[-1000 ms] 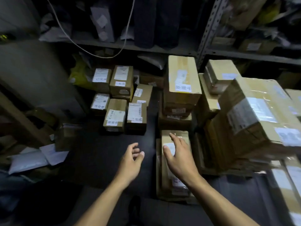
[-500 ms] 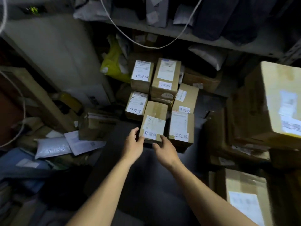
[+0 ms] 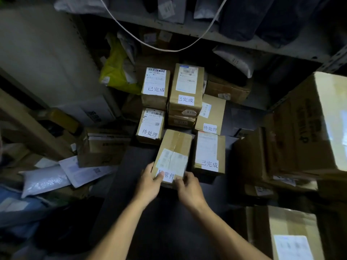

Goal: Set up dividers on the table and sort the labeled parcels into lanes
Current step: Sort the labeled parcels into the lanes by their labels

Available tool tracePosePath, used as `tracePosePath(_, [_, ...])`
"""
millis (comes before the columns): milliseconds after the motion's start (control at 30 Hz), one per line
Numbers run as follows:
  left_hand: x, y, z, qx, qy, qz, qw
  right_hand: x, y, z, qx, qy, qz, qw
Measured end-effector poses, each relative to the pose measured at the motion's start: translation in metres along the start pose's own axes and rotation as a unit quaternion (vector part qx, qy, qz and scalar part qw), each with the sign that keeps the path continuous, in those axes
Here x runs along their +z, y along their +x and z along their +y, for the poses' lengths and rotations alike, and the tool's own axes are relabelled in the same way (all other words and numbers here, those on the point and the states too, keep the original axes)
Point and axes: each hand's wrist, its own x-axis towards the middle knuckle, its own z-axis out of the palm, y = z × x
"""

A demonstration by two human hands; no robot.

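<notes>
A person's left hand (image 3: 148,184) and right hand (image 3: 189,186) grip the near end of a labeled parcel (image 3: 173,156), its long axis running straight away from both, neither nearer. Beyond the fingers, 5 more labeled boxes (image 3: 185,89) cluster; no container or divider shows.

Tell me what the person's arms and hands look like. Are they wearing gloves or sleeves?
No gloves and no sleeves show. Both forearms are bare from the bottom of the picture up to the wrists. The left hand and the right hand are bare too, with no rings, watch or bracelets that I can see. The light is dim, so tiny details could be missed.
</notes>
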Motion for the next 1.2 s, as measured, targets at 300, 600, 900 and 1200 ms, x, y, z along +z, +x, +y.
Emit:
tracePosePath(300, [-0.020,-0.087,0.045,0.091,-0.063,0.061,0.992,-0.055,-0.073,-0.015,-0.120,0.084,0.018,0.989])
tracePosePath(600, [-0.012,-0.177,0.201,0.256,-0.190,0.048,0.946,-0.216,-0.156,-0.104,-0.209,0.028,0.064,0.975])
tracePosePath(900, [0.063,-0.272,0.352,0.326,-0.247,0.036,0.912,-0.406,-0.243,-0.162,-0.234,-0.163,0.100,0.953])
tracePosePath(1200, [0.217,-0.339,0.455,0.373,-0.110,-0.064,0.919,-0.600,-0.291,-0.075,-0.190,-0.119,0.175,0.959])
